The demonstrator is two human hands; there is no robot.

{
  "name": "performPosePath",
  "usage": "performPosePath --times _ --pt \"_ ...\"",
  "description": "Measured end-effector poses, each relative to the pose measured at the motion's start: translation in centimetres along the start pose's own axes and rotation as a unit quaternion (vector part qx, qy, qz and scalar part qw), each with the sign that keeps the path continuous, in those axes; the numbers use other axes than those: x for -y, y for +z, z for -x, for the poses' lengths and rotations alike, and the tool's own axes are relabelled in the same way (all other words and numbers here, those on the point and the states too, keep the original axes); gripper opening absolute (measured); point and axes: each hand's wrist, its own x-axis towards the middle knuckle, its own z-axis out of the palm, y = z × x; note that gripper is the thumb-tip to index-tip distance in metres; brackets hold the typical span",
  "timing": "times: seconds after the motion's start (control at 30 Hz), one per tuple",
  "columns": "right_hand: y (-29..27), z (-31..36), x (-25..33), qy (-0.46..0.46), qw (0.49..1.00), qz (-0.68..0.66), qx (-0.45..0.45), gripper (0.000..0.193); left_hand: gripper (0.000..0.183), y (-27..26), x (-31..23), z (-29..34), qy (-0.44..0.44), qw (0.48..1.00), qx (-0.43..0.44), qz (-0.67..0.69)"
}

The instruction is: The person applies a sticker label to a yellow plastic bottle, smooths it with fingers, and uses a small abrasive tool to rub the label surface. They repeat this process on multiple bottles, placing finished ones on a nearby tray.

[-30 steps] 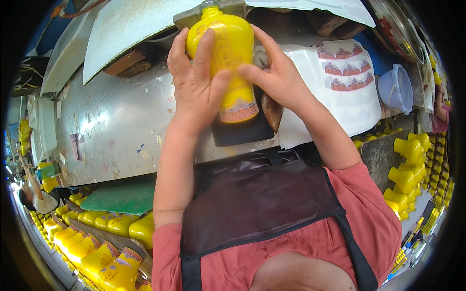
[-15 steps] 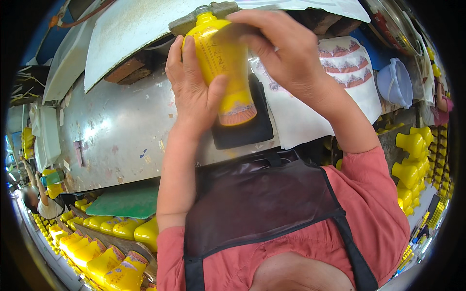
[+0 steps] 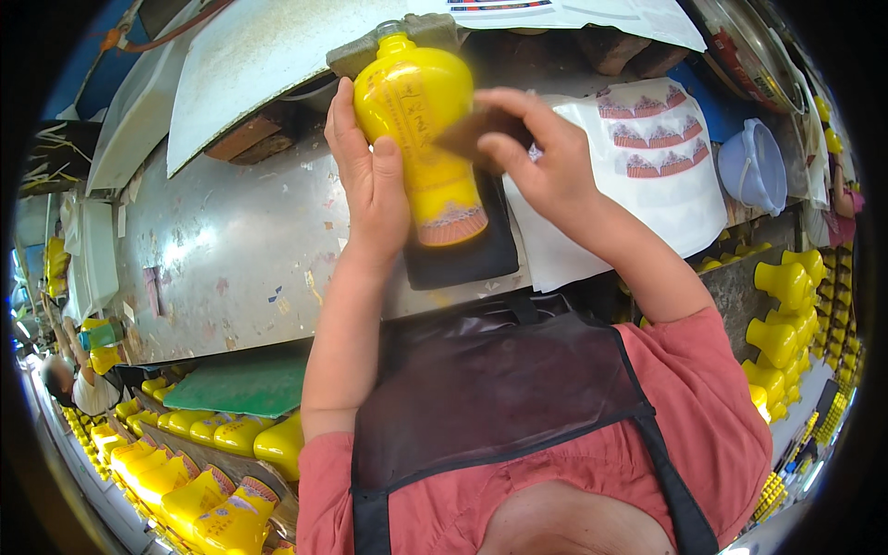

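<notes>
A glossy yellow bottle [image 3: 421,88] lies on its side, its clear-topped neck at a grey block [image 3: 347,58] and its base over a black pad [image 3: 462,265]. Printed marks run down its front, and a pink and lilac patterned band circles the base. My left hand [image 3: 368,190] grips the bottle's left side, the thumb on its front and the fingers along the edge. In my right hand [image 3: 546,153], a flat dark brown scraper [image 3: 470,137] is pinched between thumb and fingers. Its slightly blurred tip is at the bottle's right front; whether it touches cannot be told.
Right of the pad lies a white sheet with pink patterned decals [image 3: 661,134], then a pale blue bucket [image 3: 754,166]. Yellow bottles [image 3: 222,518] stand in rows at lower left, by a green board [image 3: 236,384]. Another person [image 3: 92,393] is at far left.
My right hand and the scraper have moved down from the bottle's shoulder to its middle. My left hand has shifted slightly, its fingers now further round the bottle's left edge.
</notes>
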Motion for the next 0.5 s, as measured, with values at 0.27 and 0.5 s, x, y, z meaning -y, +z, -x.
performPosePath --times 0.27,0.5 --pt "0.1 -2.3 1.4 -0.168 0.979 0.118 -0.012 0.035 0.084 0.5 0.7 0.7 -0.065 0.995 0.015 0.077" --pt "-1.8 -5.9 1.3 0.050 0.982 -0.180 -0.011 0.020 0.082 -0.2 -1.0 0.7 -0.108 0.993 0.041 0.011"
